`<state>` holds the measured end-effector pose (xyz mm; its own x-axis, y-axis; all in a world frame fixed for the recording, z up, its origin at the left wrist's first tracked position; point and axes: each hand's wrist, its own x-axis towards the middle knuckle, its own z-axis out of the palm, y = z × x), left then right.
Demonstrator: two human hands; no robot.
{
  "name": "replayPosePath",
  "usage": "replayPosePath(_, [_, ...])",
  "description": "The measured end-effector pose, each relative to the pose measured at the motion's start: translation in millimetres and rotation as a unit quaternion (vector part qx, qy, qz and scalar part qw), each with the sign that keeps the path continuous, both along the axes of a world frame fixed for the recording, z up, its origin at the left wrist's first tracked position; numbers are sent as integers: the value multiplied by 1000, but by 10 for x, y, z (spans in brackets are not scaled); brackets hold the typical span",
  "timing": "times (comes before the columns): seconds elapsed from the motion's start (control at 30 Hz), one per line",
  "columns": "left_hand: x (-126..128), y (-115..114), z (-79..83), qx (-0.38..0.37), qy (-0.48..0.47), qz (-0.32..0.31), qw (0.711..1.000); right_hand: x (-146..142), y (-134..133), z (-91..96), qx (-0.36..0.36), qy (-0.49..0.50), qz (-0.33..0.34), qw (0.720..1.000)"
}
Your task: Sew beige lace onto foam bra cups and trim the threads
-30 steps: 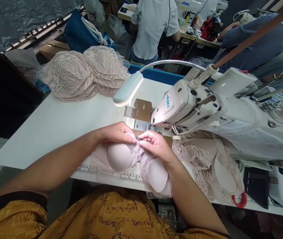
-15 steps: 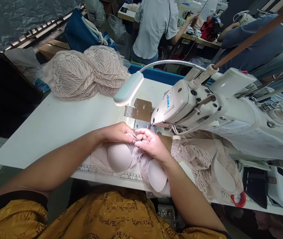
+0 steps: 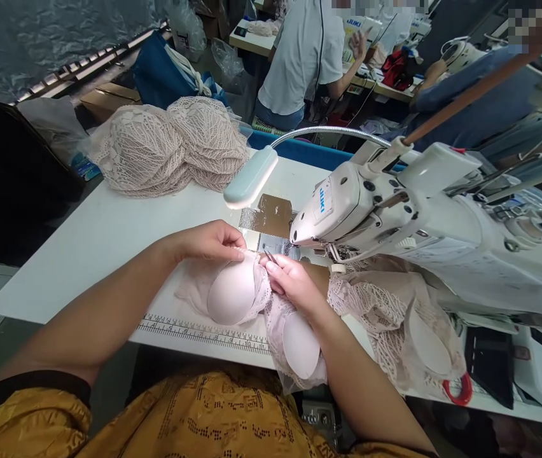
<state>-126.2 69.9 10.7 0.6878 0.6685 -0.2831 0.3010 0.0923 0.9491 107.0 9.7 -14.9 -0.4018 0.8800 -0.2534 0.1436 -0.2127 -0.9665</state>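
A pale pink lace bra [image 3: 233, 294] with two smooth padded cups lies cup-insides up at the near edge of the white sewing table [image 3: 109, 235]. My left hand [image 3: 211, 240] pinches the bra's upper lace edge above the left cup. My right hand [image 3: 290, 280] is closed on the lace at the bra's centre and holds a small thin metal tool, pointing toward the left fingers. Both hands are just in front of the white Juki sewing machine head [image 3: 347, 203].
A stack of lace bras [image 3: 170, 143] sits at the table's far left. More lace pieces [image 3: 395, 312] lie under the machine arm at right. A gooseneck lamp [image 3: 250, 178] hangs over the work. A ruler strip [image 3: 204, 331] runs along the near edge. Other people sit behind.
My left hand has lifted the bra's upper edge up and away from me, tilting the left cup. My right hand has drawn slightly apart from it. The view has shifted a little.
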Motion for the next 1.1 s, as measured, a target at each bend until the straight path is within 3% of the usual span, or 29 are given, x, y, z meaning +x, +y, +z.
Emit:
replayPosePath(0.13, [75, -55, 4, 31, -11, 0, 999, -12, 36, -20, 89, -41, -47, 994])
replayPosePath(0.23, [88, -66, 2, 48, -14, 9, 999, 49, 44, -19, 117, -86, -61, 987])
replayPosePath(0.37, [90, -57, -12, 57, -32, 27, 997, 98, 21, 9, 76, -76, -34, 994])
replayPosePath(0.5, [32, -34, 12, 28, -48, 19, 998, 90, -9, 41, 16, -29, -10, 999])
replayPosePath(0.63, [-54, -18, 73, -7, -40, 1, 999, 88, -14, 44, -13, -46, -21, 999])
replayPosePath(0.77, [-23, -38, 73, -7, -50, -10, 999, 62, -1, 38, 66, -61, -57, 994])
replayPosePath(0.93, [143, -93, 9, 61, -31, -1, 998, -28, -7, 59, 142, -59, -52, 987])
replayPosePath(1.1, [208, -134, -1, 41, 1, 6, 999, -16, -10, 60, 154, -96, -71, 981])
